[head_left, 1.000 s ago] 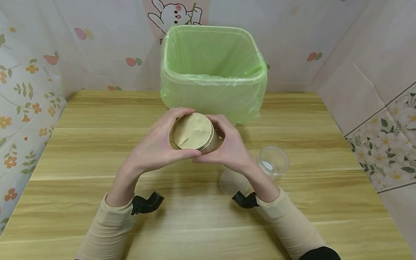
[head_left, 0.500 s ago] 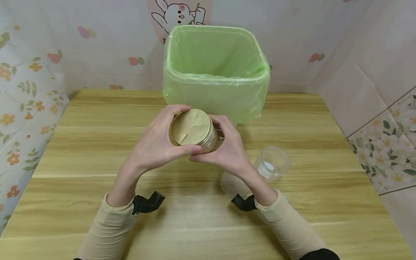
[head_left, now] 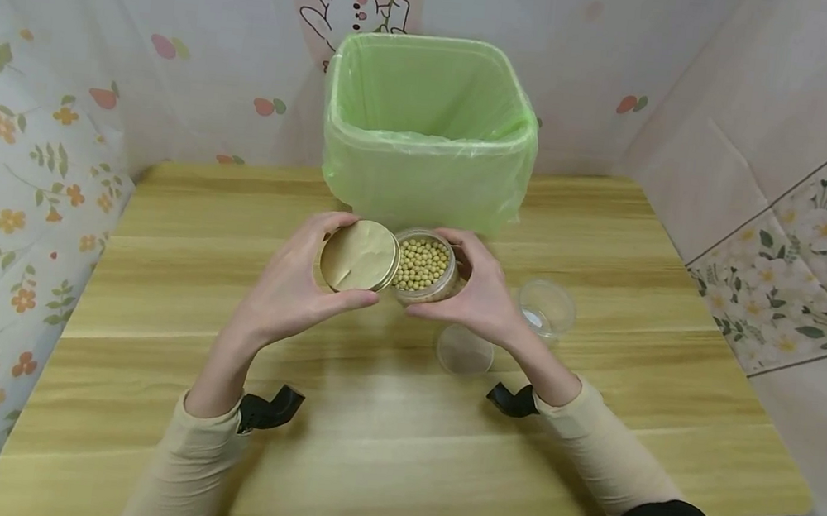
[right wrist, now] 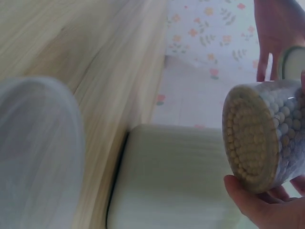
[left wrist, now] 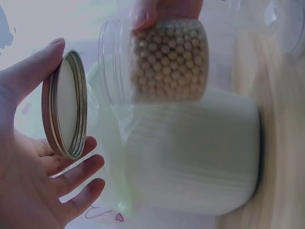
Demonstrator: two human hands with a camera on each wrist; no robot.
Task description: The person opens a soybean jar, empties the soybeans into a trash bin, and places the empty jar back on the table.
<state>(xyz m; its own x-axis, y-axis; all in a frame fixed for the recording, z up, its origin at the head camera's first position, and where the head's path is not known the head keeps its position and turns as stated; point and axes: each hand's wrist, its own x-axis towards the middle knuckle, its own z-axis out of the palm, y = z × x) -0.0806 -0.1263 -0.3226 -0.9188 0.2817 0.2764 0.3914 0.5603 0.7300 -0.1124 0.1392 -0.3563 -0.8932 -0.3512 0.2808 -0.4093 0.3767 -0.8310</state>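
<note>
My left hand (head_left: 290, 283) grips a gold screw lid (head_left: 360, 256) by its rim, thumb on the near side and fingers on the far side. The left wrist view shows the lid's threaded, pale inside (left wrist: 70, 105). Beside it, my right hand (head_left: 481, 293) holds a clear jar (left wrist: 164, 62) filled with small round beige beads or beans (head_left: 422, 264). The jar's mouth is uncovered and leans toward the lid; in the head view their edges lie close together. Both are held above the table, in front of a bin.
A bin lined with a green bag (head_left: 424, 180) stands at the back of the wooden table (head_left: 179, 285). To the right, near my right forearm, are a clear round tub (head_left: 547, 308) and a flat translucent disc (head_left: 464, 351). Patterned sheets (head_left: 30, 196) hang behind and at the sides.
The gold lid has come off the jar. My left hand has moved left with the lid and my right hand slightly right with the jar, exposing the contents.
</note>
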